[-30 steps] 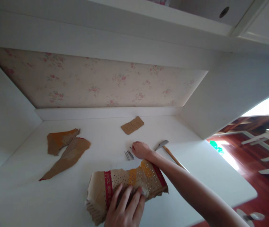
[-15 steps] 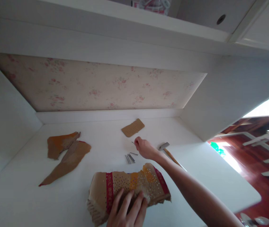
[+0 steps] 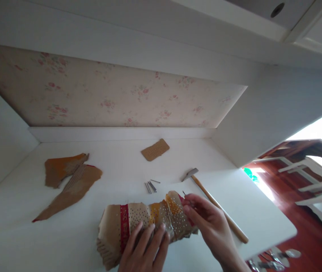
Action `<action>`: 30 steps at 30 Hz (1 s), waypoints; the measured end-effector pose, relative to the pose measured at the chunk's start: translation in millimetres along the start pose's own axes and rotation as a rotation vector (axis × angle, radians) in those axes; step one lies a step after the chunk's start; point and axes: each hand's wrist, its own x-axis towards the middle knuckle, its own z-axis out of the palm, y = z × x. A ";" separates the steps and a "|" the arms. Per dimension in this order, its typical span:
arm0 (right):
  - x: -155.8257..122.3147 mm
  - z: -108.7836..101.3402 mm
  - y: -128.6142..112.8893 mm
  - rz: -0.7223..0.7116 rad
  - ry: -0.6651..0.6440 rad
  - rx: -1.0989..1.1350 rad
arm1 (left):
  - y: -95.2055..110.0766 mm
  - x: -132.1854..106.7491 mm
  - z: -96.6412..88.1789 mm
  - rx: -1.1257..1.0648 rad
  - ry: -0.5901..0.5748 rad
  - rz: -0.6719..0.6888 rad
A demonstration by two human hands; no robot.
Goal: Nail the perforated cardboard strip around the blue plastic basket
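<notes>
Right hand (image 3: 208,220) pinched a thin dark metal nail (image 3: 184,193) | left hand (image 3: 146,247), fingers spread, rested on perforated brown cardboard sheet (image 3: 138,214) | slim grey metal nails (image 3: 151,186) lay at sheet's 12 o'clock

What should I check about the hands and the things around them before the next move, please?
1. Left hand on the brown cardboard sheet with punched holes and red bands: ok, fingers spread across it.
2. Thin dark metal pin secure: ok, pinched in the right hand, tip showing.
3. Pin tip clear of the sheet: cannot tell from this angle.
4. Right hand free for the hammer with pale wooden handle and grey metal head: not ok, it holds the pin.
5. Loose slim grey metal pins apart from the sheet: ok, grouped beyond it on the white tabletop.
</notes>
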 end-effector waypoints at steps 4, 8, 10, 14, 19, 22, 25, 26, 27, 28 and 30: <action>-18.9 0.4 5.4 -0.089 0.088 -0.083 | -1.2 3.3 -3.8 -0.014 -0.071 -0.032; -25.1 11.0 5.2 -0.230 0.056 -0.264 | -0.7 5.3 -2.7 -0.050 -0.045 -0.022; -25.5 18.9 6.7 -0.255 0.027 -0.334 | 1.2 3.4 0.1 -0.065 -0.007 -0.036; -22.4 33.3 12.4 -0.263 -0.026 -0.399 | 4.3 -3.1 4.3 -0.063 -0.019 -0.027; -15.4 43.7 16.9 -0.263 -0.079 -0.485 | 4.6 -7.3 4.1 -0.073 -0.061 -0.034; -13.3 47.0 19.4 -0.240 -0.091 -0.522 | 4.0 -5.2 2.8 -0.069 -0.034 -0.039; -13.2 48.5 21.3 -0.249 -0.099 -0.550 | 3.0 -2.1 2.1 -0.063 -0.027 -0.030; -13.4 48.9 21.5 -0.259 -0.102 -0.559 | 2.6 -1.6 2.4 -0.065 -0.024 -0.028; -13.7 49.1 21.6 -0.269 -0.104 -0.567 | 2.2 -1.7 3.2 -0.068 -0.015 -0.030; -14.0 49.4 21.6 -0.279 -0.106 -0.575 | 1.8 -2.2 4.3 -0.075 -0.005 -0.033; -14.5 49.8 21.2 -0.288 -0.112 -0.589 | 1.4 -3.6 6.7 -0.094 0.023 -0.036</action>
